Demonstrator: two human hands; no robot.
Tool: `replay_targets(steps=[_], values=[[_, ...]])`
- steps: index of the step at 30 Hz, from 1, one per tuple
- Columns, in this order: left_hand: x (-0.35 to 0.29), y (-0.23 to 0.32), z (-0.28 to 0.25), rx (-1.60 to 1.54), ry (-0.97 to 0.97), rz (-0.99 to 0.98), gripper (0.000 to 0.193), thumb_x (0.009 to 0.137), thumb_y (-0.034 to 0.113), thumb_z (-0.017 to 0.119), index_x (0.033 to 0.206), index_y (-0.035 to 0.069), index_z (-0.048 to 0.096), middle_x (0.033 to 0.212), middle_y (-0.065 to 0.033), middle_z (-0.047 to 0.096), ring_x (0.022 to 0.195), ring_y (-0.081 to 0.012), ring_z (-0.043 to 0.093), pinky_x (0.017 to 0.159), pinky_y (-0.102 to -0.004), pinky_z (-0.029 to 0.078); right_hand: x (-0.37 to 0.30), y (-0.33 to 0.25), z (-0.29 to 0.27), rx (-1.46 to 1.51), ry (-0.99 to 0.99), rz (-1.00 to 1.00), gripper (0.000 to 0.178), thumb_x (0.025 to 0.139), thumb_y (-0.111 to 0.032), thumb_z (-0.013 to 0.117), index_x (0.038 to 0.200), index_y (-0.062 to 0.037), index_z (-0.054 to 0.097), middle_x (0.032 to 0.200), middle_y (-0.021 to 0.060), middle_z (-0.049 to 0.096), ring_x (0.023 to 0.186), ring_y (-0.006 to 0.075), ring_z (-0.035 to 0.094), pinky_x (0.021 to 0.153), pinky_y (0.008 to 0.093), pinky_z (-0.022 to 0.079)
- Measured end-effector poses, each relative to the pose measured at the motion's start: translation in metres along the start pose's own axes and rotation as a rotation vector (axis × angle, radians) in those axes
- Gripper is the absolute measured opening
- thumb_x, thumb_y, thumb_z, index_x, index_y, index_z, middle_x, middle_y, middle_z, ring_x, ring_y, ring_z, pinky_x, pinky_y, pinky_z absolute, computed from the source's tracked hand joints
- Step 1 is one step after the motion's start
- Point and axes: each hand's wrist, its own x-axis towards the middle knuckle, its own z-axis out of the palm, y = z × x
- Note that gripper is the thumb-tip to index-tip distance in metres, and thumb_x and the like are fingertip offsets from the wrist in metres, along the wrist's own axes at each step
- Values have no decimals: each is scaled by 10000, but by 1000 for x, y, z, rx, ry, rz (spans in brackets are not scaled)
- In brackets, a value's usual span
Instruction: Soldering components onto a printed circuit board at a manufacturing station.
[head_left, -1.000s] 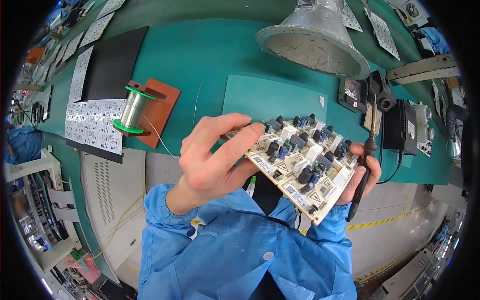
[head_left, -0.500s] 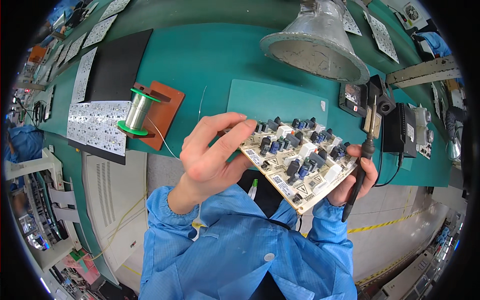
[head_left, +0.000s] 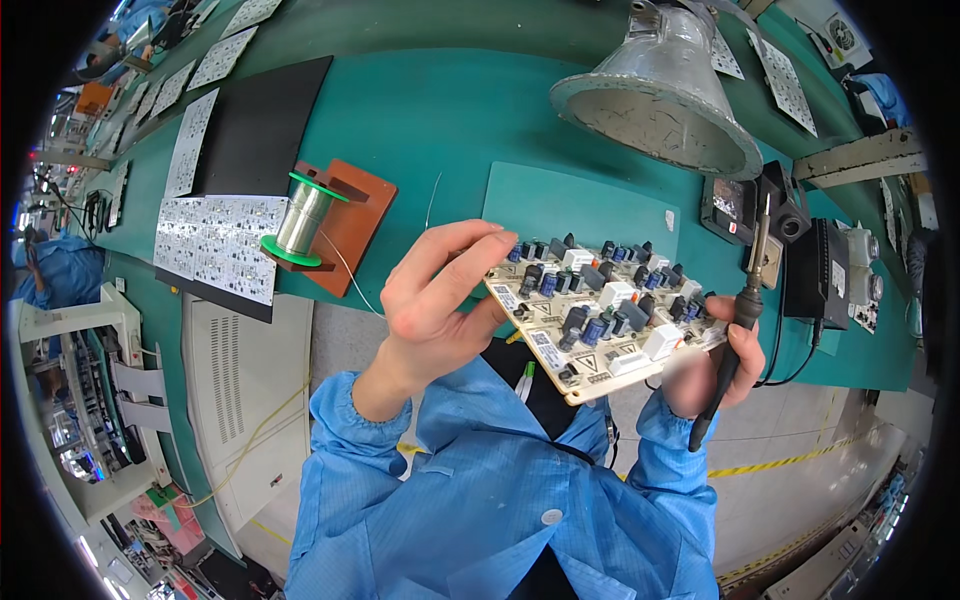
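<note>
A cream circuit board (head_left: 560,348) is held up in front of my body, component side up. It carries blue and black capacitors, white blocks and grey parts. My left hand (head_left: 440,300) pinches its left corner, fingertips beside the capacitors there. At the opposite edge, my right hand (head_left: 735,365) supports the board and also grips a soldering iron (head_left: 742,320), its tip pointing up and away from me. Part of the right hand is blurred. On the left, a solder wire spool (head_left: 303,222) with green flanges sits on a brown stand (head_left: 372,215), a loose strand trailing from it.
A metal fume hood (head_left: 660,95) hangs over the green bench (head_left: 430,110). Populated boards (head_left: 215,240) lie on a black sheet (head_left: 265,115) at left. At right are a soldering iron holder (head_left: 785,215) and a black box (head_left: 815,265) with a cable.
The view has shifted, so the bench things appear farther right. The board looks slightly flatter and is still between both hands. The iron stays in my right hand.
</note>
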Motion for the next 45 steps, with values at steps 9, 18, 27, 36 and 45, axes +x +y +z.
replay_targets(steps=[9,18,27,36,45], values=[[-18,17,21,3,92,-15,667,692,120,788,1235,-66,449,1226,-257,517,1176,-381,504,1017,-485,373,1,-10,6,-169,-103,-45,388,858,-154,665,1177,-113,448,992,203,540,884,249,525,752,377,458],[-31,-26,30,-374,243,-75,570,653,144,832,1026,52,410,1107,-190,535,1072,-303,536,1025,-521,319,-3,-18,9,-210,69,-252,636,850,-420,656,1327,-190,305,1242,244,515,1133,365,513,981,566,380],[-24,-27,27,-558,305,-174,616,639,153,847,1028,67,376,1079,-188,521,1068,-301,519,995,-506,379,-27,1,9,704,160,484,197,934,-265,466,1115,-226,533,1303,191,519,1168,339,525,971,510,444],[29,-39,-80,-389,495,-28,307,877,233,629,1075,71,459,1001,-145,547,910,-236,572,945,-536,445,-17,5,9,96,98,54,529,791,6,640,1238,-123,389,1209,258,531,1009,330,586,891,471,461],[200,-134,-91,429,398,-301,550,727,371,788,1019,-46,581,961,-157,669,897,-210,636,808,-321,486,-39,23,-6,-2,46,134,472,804,34,570,1235,-65,405,1206,266,537,890,265,559,832,415,454]])
